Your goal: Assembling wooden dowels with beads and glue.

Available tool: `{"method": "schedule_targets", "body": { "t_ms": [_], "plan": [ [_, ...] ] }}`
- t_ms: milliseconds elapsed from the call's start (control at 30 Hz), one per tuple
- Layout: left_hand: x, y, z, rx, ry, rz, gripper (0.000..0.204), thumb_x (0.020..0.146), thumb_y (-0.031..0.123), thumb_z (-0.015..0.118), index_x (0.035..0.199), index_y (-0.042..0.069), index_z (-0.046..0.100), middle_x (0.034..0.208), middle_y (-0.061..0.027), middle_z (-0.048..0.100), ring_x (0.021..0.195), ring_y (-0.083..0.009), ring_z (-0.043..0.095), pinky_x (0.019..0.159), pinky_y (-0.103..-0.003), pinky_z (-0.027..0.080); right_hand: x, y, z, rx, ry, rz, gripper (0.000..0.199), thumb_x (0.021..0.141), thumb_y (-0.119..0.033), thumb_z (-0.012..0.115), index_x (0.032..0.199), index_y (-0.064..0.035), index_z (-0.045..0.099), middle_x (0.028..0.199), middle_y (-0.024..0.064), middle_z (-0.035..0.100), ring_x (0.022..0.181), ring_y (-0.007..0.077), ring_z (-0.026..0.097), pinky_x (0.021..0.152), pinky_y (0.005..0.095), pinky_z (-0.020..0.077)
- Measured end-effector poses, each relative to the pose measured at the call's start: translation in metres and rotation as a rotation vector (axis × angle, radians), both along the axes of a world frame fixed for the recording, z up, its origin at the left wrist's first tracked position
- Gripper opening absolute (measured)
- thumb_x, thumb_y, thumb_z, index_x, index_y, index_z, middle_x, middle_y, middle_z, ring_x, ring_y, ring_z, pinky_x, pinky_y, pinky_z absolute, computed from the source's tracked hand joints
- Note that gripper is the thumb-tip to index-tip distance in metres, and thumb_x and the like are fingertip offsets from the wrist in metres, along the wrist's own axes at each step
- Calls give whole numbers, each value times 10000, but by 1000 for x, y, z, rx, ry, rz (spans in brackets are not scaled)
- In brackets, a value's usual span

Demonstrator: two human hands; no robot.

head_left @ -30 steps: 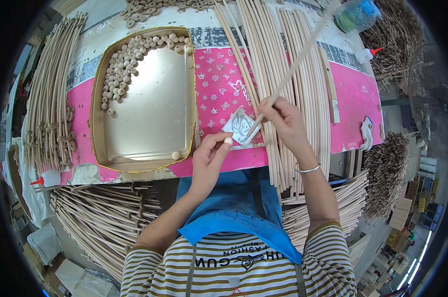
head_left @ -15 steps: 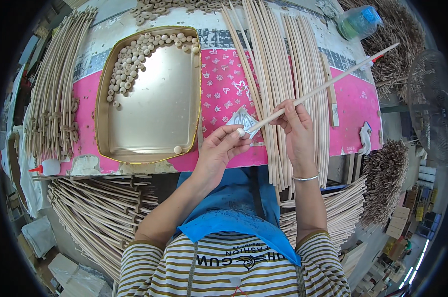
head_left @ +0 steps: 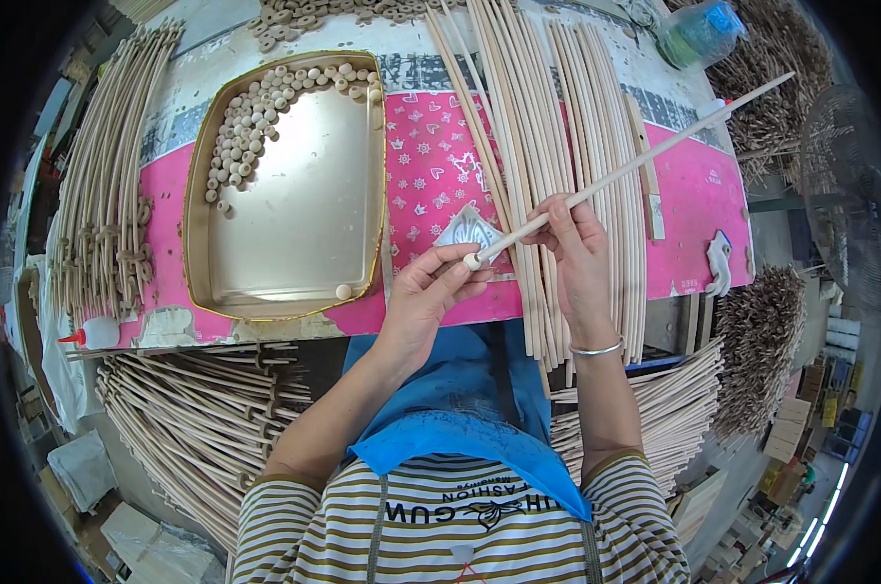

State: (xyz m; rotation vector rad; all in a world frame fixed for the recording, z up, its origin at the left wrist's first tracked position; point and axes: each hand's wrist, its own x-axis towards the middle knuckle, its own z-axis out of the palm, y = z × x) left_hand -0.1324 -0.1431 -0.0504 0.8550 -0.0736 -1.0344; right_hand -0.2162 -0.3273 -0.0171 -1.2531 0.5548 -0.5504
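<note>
My left hand (head_left: 427,294) pinches a small round wooden bead (head_left: 471,262) between thumb and fingers. My right hand (head_left: 575,248) grips a long, thin, pale wooden stick (head_left: 664,148), which slants up to the far right. The stick's near end meets the bead; whether it has entered the bead's hole I cannot tell. Under and beyond the hands lies a white cloth or paper piece with grey marks (head_left: 467,230). Left of my left hand, a gold tray (head_left: 289,224) holds many loose beads (head_left: 251,127) in its far left part and a single bead (head_left: 343,292) near its front edge.
Loose sticks (head_left: 518,127) lie across the pink-covered table (head_left: 698,214). Finished-looking rods with rings (head_left: 119,156) are stacked at the left, beside a squeeze bottle with red tip (head_left: 100,333). Wooden rings (head_left: 333,10) lie at the back. A fan (head_left: 846,195) stands right.
The stick's near end has come down to the bead; a small gap showed between them before. My right hand has shifted slightly left with the stick.
</note>
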Motion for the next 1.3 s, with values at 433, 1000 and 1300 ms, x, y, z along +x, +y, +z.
{"method": "schedule_targets", "body": {
  "t_ms": [433, 1000, 1300],
  "plan": [
    [-4, -1, -3, 64, -113, 20, 258, 1012, 108, 598, 1238, -13, 630, 1148, -127, 695, 1047, -194, 688, 949, -326, 566, -7, 5, 4, -144, -28, -19, 240, 1044, -238, 568, 1025, -6, 628, 918, 70, 656, 811, 123, 656, 752, 280, 564],
    [-15, -4, -6, 83, -359, 78, 267, 1003, 113, 621, 1231, -23, 634, 1058, -105, 692, 976, -162, 683, 910, -290, 540, -12, 30, -12, -171, -128, -163, 183, 1043, -183, 569, 1040, -4, 606, 928, 65, 646, 835, 124, 630, 792, 269, 537],
    [2, -25, 7, -49, -144, 185, 305, 1022, 81, 556, 1319, 16, 542, 1116, -87, 649, 1072, -183, 661, 967, -341, 562, -20, 58, -8, -51, 11, -144, 200, 1044, -163, 561, 1090, 17, 636, 920, 59, 677, 789, 108, 640, 710, 250, 526]
  ]
}}
